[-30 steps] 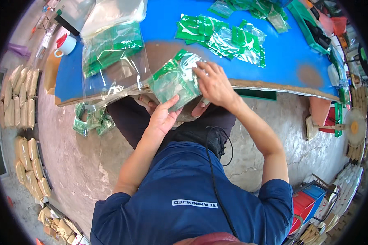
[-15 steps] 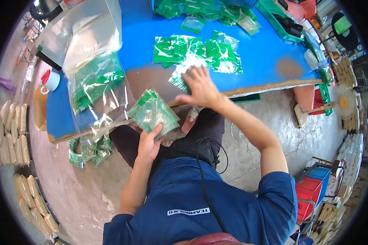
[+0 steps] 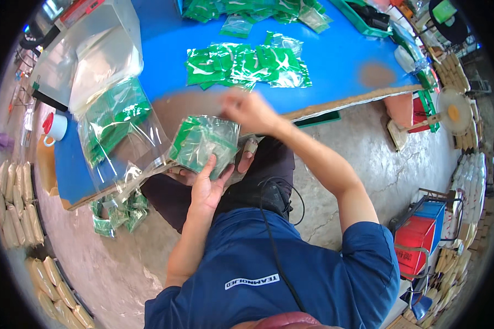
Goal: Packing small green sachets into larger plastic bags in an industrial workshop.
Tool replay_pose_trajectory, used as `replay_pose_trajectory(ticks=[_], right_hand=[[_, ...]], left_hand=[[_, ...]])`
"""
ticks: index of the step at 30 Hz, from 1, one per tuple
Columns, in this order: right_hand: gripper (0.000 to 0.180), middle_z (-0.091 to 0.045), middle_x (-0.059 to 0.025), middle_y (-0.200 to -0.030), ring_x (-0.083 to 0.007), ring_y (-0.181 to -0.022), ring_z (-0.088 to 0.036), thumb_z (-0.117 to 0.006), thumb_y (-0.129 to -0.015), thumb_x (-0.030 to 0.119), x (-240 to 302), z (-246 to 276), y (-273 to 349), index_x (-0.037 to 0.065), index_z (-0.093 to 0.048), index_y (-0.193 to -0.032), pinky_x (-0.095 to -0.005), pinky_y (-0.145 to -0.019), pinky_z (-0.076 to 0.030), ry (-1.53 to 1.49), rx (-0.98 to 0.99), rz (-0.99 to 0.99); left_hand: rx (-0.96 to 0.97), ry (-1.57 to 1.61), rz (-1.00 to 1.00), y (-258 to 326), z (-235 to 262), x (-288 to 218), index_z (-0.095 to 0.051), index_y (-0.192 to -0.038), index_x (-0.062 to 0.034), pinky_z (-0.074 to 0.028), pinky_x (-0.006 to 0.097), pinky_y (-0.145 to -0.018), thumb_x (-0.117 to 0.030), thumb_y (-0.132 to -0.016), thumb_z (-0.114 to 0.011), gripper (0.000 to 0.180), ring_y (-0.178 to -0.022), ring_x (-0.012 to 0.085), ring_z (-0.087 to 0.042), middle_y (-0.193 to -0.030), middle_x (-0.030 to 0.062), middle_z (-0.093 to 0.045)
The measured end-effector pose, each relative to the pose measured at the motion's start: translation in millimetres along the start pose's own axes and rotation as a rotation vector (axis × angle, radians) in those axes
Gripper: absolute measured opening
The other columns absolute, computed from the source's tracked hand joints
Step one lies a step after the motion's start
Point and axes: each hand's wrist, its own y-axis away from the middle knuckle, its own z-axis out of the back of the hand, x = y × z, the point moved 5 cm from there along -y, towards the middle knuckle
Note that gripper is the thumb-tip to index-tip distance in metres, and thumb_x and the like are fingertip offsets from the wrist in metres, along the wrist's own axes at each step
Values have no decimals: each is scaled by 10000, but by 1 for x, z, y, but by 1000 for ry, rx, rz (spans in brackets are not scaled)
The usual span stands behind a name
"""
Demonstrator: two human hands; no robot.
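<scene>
My left hand (image 3: 207,186) holds a stack of flat green-and-clear plastic packets (image 3: 203,143) just off the table's near edge, thumb on top and fingers beneath. Close to the stack's upper right corner is my right hand (image 3: 251,111), blurred by motion; its fingers look bent inward, and whether they grip anything is unclear. Beyond it, more such packets (image 3: 247,63) lie overlapping in a row on the blue table (image 3: 335,71). Left of the stack, a large clear bag (image 3: 118,123) with green packets inside hangs partly over the table edge.
A translucent bin (image 3: 115,38) holds clear bags at the left, near a white mug (image 3: 55,129) with a red rim. A heap of green packets (image 3: 258,10) lies at the far side. Green packets (image 3: 121,214) also sit below the table, and a fan (image 3: 453,113) stands at right.
My right hand has moved left and nearer, from the packet row to the held stack. The packet under it has left its spot. The whole view has shifted slightly.
</scene>
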Motion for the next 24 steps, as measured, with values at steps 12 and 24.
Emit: replay_pose_trajectory(ticks=[12, 24], right_hand=[[911, -403, -153, -1519, -396, -1417, -344, -811, -714, 506, -6, 23, 55, 122, -443, -1453, -587, -1141, -280, 743, 73, 257], [481, -689, -173, -910, -310, -784, -684, -634, -932, 440, 3, 4, 37, 2, -648, -1132, -439, -564, -553, -77, 81, -129]], left_hand=[[170, -217, -34, -1, 37, -16, -517, -1323, -123, -474, 390, -988, -35, -865, -718, 508, -1155, 200, -601, -1250, 25, -613], [339, -254, -17, -2, -9, -20, -501, -1339, -44, -525, 443, -1009, -79, -908, -696, 474, -1175, 238, -612, -1255, 75, -619]])
